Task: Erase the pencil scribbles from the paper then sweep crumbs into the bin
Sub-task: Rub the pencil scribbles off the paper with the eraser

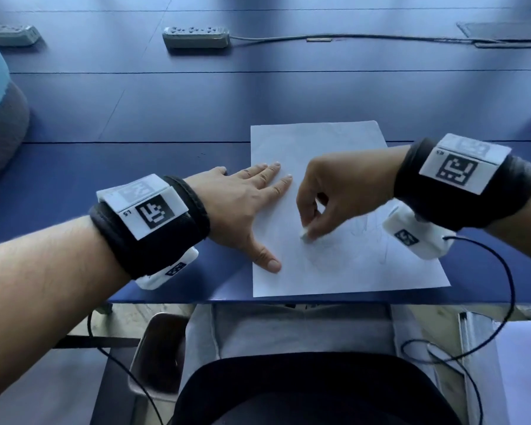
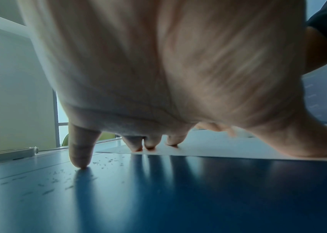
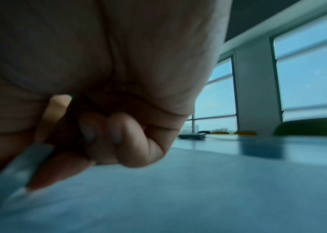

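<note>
White paper lies centre frame on blue counter. Left hand flat, fingers straight, pinning paper's left edge. Right hand pinches white eraser on faint scribbles. Crumbs on counter left of paper. Wristband tag reads "L5".

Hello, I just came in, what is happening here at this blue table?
A person is erasing pencil scribbles from a sheet of paper. The left hand lies flat, its fingers pressing the sheet's left edge to the blue table. The right hand pinches a small white eraser against the paper. Faint scribbles remain, and crumbs lie on the table beside the sheet.
</note>
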Motion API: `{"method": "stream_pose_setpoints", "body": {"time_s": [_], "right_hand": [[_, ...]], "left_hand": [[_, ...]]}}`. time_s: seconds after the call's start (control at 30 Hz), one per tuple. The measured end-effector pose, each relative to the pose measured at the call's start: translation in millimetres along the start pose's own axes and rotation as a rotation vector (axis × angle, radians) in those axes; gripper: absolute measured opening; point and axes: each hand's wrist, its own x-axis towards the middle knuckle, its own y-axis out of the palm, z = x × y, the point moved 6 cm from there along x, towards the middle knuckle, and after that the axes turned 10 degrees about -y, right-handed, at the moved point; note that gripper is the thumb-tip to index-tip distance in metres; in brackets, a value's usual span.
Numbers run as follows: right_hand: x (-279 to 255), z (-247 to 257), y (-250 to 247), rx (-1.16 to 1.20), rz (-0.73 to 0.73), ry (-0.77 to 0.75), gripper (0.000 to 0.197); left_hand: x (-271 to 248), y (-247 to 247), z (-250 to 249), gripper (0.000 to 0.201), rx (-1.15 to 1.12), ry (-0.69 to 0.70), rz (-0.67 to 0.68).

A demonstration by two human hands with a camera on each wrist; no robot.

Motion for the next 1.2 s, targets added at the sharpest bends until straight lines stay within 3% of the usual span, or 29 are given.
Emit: {"method": "stream_pose_setpoints", "body": {"time_s": [0.07,0.13,0.27,0.4,0.57,0.73,0.87,0.97,1.1,1.2], "right_hand": [[2,-14,-17,-0.059,-0.132,0.063,0.015],[3,-16,-21,-0.082,-0.173,0.073,0.015],[2,-1,0,-0.012,0.013,-0.002,0.015],[2,-21,-20,-0.024,-0.188,0.09,0.018],[-5,-3,3,0.043,0.026,0.022,0.017],[-6,-23,-16,0.024,-0.185,0.085,0.017],[-13,-10,-1,0.039,-0.008,0.054,0.015],[-15,-24,-15,0.047,-0.147,0.097,0.015],[-14,-35,-20,0.007,-0.268,0.098,0.016],[-16,-33,-20,-0.034,-0.31,0.1,0.014]], "left_hand": [[0,0,0,0.14,-0.004,0.001,-0.003],[1,0,0,0.14,-0.001,0.0,0.0],[1,1,0,0.141,0.007,0.003,0.001],[0,0,1,0.14,0.002,0.001,0.004],[0,1,0,0.14,0.011,0.001,0.005],[0,0,0,0.14,0.003,-0.004,0.003],[-1,-2,-2,0.139,-0.007,0.0,-0.001],[-1,-11,-7,0.132,-0.015,0.01,-0.044],[7,-31,-23,0.1,-0.017,0.031,-0.168],[15,-33,-26,0.101,-0.039,0.038,-0.174]]}}
